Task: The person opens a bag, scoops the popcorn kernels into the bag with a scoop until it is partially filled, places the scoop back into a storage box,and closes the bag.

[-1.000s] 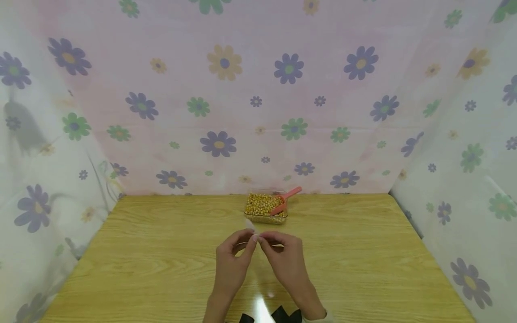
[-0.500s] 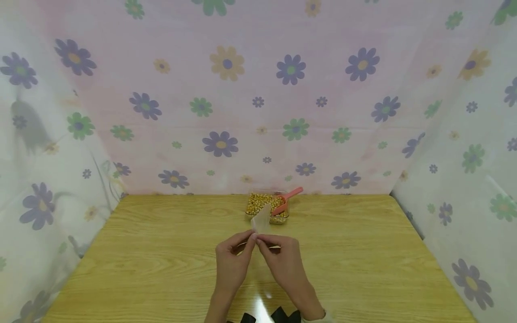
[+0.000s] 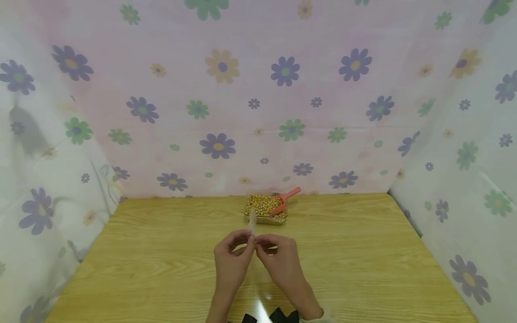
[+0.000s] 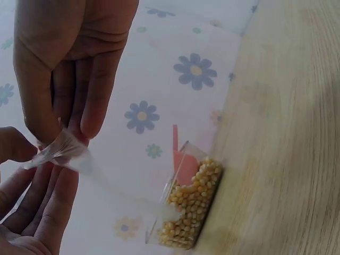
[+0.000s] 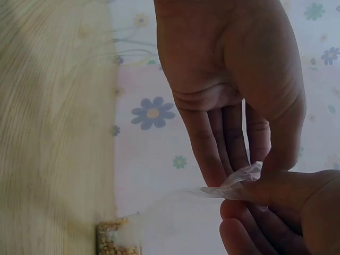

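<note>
In the head view both hands meet at the middle of the table, fingertips together. A thin clear plastic bag (image 3: 252,221) rises from between them, its free part narrow and overlapping the container behind. My left hand (image 3: 233,260) pinches the bag's gathered edge between thumb and fingers. Opposite it, my right hand (image 3: 279,259) pinches the same edge. The left wrist view has the crumpled plastic edge (image 4: 66,151) between the thumbs and fingertips, with the rest of the bag trailing toward the container. From the right wrist, the wrinkled film (image 5: 236,186) also shows between the two hands.
Beyond the hands, a clear rectangular container (image 3: 266,220) of yellow corn kernels (image 3: 260,204) stands near the table's back edge. A pinkish-red scoop (image 3: 284,199) lies in it, handle sticking out to the right. Flowered cloth (image 3: 242,112) surrounds the wooden table (image 3: 161,251) on three sides.
The bag's free part rose from low behind the fingers, spread out leaning right over the container, and now stands narrower and more to the left. Both hands stay almost in place, still pinching it.
</note>
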`<state>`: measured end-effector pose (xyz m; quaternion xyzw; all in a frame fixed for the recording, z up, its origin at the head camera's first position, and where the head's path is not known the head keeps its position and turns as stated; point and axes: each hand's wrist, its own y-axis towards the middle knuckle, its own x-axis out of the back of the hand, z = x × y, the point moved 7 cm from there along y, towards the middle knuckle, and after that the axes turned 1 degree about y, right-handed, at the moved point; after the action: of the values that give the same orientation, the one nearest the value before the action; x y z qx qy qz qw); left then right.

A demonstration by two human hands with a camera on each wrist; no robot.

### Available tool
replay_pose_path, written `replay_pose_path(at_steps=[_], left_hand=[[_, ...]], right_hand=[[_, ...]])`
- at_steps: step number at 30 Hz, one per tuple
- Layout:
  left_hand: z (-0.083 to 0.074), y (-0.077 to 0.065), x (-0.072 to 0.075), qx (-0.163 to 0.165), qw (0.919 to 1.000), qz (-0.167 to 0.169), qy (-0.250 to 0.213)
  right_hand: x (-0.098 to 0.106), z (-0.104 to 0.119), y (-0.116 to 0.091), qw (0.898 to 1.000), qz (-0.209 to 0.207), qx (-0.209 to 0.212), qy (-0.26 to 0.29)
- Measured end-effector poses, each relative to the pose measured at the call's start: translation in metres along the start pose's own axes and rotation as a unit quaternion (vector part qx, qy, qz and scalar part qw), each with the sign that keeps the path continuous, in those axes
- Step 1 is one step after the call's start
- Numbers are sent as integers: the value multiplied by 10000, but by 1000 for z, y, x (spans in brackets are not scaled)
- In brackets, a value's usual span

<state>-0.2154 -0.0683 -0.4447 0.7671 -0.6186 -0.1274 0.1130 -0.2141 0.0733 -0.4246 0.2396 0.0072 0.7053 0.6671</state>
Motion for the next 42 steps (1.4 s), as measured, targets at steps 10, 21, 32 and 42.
replay_pose_path(at_steps=[10, 21, 32, 42], left_hand=[[-3, 1, 2, -28, 10000, -12, 42], [-3, -1, 5, -108, 9991, -231, 326], [-20, -4, 9, -927, 9886, -696, 959], [-28, -7, 4, -1526, 9751, -819, 1387]], right_hand=[[2, 7, 1, 9998, -39, 197, 24], [22, -4, 5, 9979, -612, 40, -202], [44, -11, 8, 9940, -1082, 116, 99], [49, -9, 7, 9895, -1361, 243, 412]])
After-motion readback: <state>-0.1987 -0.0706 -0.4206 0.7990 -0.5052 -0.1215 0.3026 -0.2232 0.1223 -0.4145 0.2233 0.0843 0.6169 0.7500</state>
